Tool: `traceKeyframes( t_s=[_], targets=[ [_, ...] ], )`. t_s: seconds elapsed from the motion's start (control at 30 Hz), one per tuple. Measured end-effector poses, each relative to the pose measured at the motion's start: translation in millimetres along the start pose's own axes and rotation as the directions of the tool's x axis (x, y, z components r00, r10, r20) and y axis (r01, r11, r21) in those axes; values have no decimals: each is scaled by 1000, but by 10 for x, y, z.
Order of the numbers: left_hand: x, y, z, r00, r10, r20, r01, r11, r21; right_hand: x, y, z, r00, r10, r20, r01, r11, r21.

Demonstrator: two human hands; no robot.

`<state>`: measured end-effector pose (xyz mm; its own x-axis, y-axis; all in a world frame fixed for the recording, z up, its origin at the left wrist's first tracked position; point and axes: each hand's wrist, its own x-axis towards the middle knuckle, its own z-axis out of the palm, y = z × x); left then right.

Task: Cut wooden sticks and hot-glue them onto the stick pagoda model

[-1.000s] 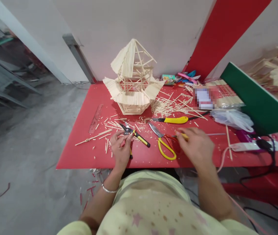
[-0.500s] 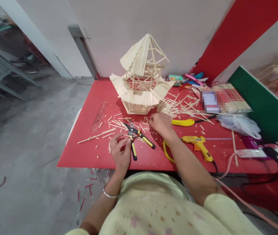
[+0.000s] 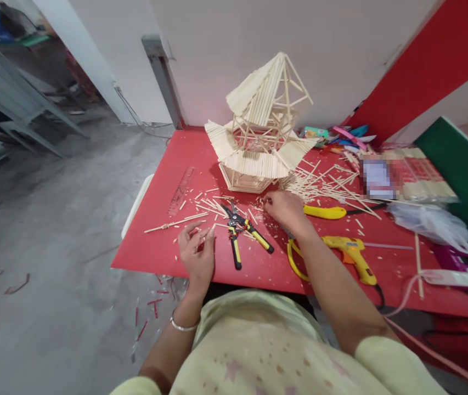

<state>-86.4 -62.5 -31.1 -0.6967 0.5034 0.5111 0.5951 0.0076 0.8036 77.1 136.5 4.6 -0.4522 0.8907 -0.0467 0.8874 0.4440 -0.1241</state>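
Observation:
My left hand [image 3: 196,251] is over the table's front edge, palm up with fingers curled apart, left of the black-and-yellow cutters [image 3: 237,236]. Nothing clear shows between its fingers. The cutters lie with handles spread among short cut sticks. My right hand [image 3: 286,211] is closed near the base of the stick model [image 3: 254,164], its fingertips pinched over small scraps; what they hold, if anything, is too small to tell. The model is a pagoda-like tower with a partly covered pointed roof. A pile of loose sticks [image 3: 324,184] lies right of it.
On the red table [image 3: 147,249] are a clear ruler [image 3: 181,191], a yellow-handled tool [image 3: 325,212], a yellow glue gun [image 3: 353,253], a plastic bag [image 3: 431,225] and a power strip [image 3: 450,278]. A green board [image 3: 460,164] leans at the right.
The view has shifted, so the table and model appear further right. My left hand has moved left, away from the cutters. My right hand stays closed near the model's base.

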Motion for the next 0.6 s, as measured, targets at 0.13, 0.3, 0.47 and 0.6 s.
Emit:
traceKeyframes(
  t_s=[0.13, 0.3, 0.47, 0.6],
  targets=[
    [143, -35, -107, 998, 45, -52, -41, 997, 68, -185, 114, -97, 995, -44, -92, 64, 972, 228],
    [126, -393, -372, 994, 95, -57, -77, 962, 261, -444, 135, -101, 986, -70, -149, 147, 781, 607],
    [-47, -647, -531, 995, 102, 18, -100, 898, 428, -597, -18, -67, 991, -91, -100, 135, 665, 735],
    [-63, -590, -602, 994, 93, 51, -106, 863, 493, -668, -147, -60, 989, -103, -108, 148, 571, 807]
  ],
)
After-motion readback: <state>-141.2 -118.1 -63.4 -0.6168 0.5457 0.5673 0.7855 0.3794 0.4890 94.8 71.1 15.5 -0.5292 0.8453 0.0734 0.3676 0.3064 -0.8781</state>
